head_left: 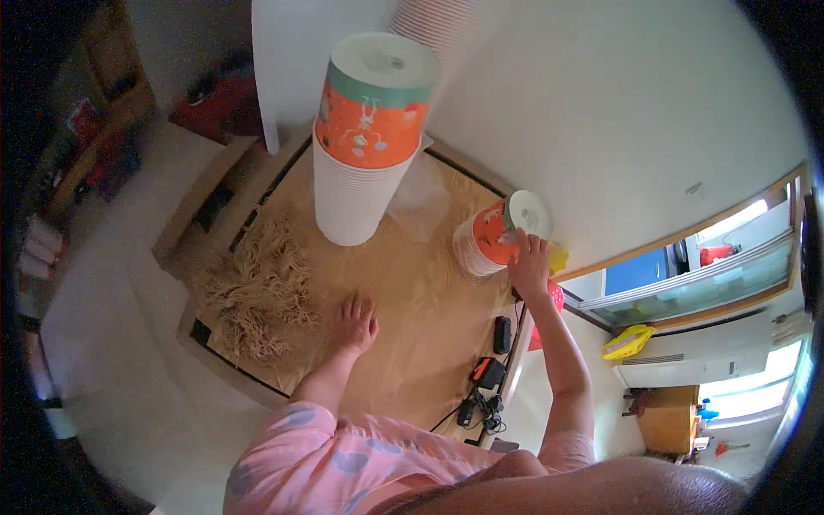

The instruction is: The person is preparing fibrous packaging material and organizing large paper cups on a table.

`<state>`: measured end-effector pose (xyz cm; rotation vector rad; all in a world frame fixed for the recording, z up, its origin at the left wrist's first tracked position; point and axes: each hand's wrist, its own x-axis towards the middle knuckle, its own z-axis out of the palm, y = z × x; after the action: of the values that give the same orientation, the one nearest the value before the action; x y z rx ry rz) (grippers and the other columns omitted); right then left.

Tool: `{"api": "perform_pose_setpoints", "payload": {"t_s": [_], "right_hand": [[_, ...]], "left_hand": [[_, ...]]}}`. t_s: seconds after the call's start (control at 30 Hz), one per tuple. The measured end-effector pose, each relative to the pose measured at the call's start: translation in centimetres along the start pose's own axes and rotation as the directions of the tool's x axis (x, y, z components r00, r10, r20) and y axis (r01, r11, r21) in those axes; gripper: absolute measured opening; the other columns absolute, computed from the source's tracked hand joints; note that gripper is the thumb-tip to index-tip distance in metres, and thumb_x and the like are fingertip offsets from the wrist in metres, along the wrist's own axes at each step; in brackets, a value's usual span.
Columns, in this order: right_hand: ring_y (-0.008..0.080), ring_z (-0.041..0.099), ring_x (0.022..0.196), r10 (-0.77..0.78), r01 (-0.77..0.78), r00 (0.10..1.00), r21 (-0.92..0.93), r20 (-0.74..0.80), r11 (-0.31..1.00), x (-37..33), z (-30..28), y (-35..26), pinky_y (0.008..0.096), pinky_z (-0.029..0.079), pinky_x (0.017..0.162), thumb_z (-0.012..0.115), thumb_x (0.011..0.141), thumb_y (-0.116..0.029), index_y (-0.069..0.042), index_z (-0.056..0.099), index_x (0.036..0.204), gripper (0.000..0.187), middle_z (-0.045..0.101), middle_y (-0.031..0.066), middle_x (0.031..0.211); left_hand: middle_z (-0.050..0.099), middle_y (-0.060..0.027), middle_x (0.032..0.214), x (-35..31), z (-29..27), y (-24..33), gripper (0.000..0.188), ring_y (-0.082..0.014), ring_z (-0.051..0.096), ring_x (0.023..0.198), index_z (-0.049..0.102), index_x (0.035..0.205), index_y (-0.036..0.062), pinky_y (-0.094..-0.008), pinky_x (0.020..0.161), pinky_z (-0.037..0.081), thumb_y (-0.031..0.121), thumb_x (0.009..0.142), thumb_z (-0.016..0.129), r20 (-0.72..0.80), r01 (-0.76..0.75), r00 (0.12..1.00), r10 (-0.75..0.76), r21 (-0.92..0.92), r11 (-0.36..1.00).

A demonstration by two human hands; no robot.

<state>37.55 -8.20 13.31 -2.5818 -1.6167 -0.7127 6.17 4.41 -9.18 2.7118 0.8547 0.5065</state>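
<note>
My left hand (354, 326) lies flat on the brown tabletop (412, 343), fingers stretched out and holding nothing. Beside it, to the left, is a heap of tan, crinkled strands (262, 296). My right hand (530, 268) reaches to a short stack of upturned paper tubs; its fingers close on the edge of the top orange-and-green paper tub (489, 233). Part of that tub is hidden behind the fingers. Farther back and left rises a tall stack of white tubs (356, 197), topped by another orange-and-green tub (373, 129) with its base up.
Black adapters (488, 372) and tangled cables (489, 414) lie along the table's right edge. Something clear and plastic (421, 202) sits behind the tall stack. A white wall (601, 112) borders the far side. A red dotted item (556, 296) shows past my right forearm.
</note>
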Motion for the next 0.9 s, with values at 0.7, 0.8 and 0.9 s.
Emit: {"api": "perform_pose_setpoints", "payload": {"t_s": [0.7,0.8,0.9], "right_hand": [[0.0217,0.054,0.076,0.3,-0.112,0.935,0.645,-0.19,0.756,10.4,-5.3,-12.8,0.032,0.045,0.067,0.055,0.074,-0.007,-0.008,0.056,0.095,0.021,0.056,0.0112,0.09],[0.0145,0.053,0.067,0.39,-0.153,0.919,0.855,-0.062,0.496,13.7,-3.5,-13.0,0.0267,0.044,0.061,0.056,0.076,-0.01,-0.003,0.058,0.09,0.016,0.059,0.0077,0.081],[0.0096,0.05,0.062,0.381,-0.233,0.914,0.95,0.14,0.209,16.0,-2.9,-15.9,0.024,0.042,0.056,0.056,0.077,-0.013,0.0,0.058,0.089,0.017,0.058,0.0034,0.075]], "left_hand": [[0.054,-0.0144,0.08,15.7,-17.1,-7.2,0.014,-0.0305,0.055,0.075,0.05,0.087,0.0026,-0.0398,0.064,0.044,0.012,0.077,0.053,-0.497,-0.093,0.793,-0.352,-0.67,0.737],[0.056,-0.0137,0.082,19.7,-25.3,-6.5,0.014,-0.0278,0.056,0.076,0.052,0.087,0.0025,-0.0378,0.066,0.044,0.015,0.079,0.052,-0.505,-0.055,0.737,-0.448,-0.706,0.706],[0.059,-0.0133,0.084,22.9,-26.2,-9.4,0.019,-0.0271,0.057,0.079,0.056,0.085,0.0025,-0.0364,0.067,0.045,0.02,0.08,0.052,-0.391,0.036,0.811,-0.436,-0.71,0.703]]}}
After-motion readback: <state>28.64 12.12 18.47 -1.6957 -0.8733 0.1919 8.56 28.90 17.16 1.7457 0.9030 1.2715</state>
